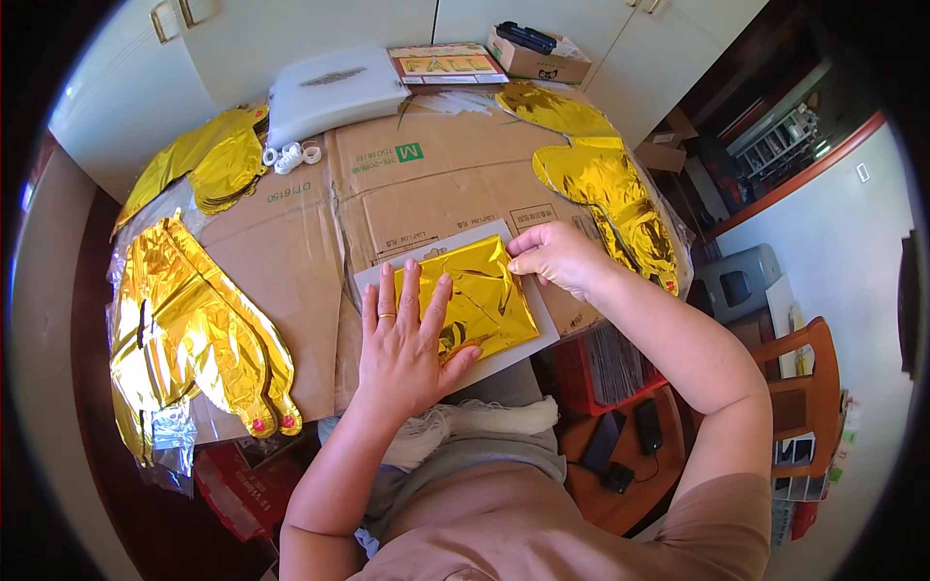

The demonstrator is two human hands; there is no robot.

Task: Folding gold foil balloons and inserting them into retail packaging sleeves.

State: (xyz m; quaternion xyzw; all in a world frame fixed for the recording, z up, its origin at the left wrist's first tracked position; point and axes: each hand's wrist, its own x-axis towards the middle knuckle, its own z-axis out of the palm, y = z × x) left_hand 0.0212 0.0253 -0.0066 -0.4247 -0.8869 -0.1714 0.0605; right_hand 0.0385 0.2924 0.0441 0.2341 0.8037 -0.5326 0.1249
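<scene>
- A person seated at a desk (291, 261) covered in flattened cardboard presses a folded gold foil balloon (475, 295) onto a grey backing card (542, 334) near the desk's front edge.
- The left hand (407, 339) lies open and flat, fingers spread, palm down on the left part of the folded foil; a ring shows on one finger.
- The right hand (554, 257) is closed in a pinch on the foil's upper right corner, fingertips touching it.
- More flat gold foil balloons (194, 329) lie heaped at the left of the desk, and another gold pile (605, 179) stretches along the right side.
- At the far edge sit a white padded packet (334, 92), small white ribbon rolls (291, 155), a printed card pack (446, 63) and a small open box (538, 53).
</scene>
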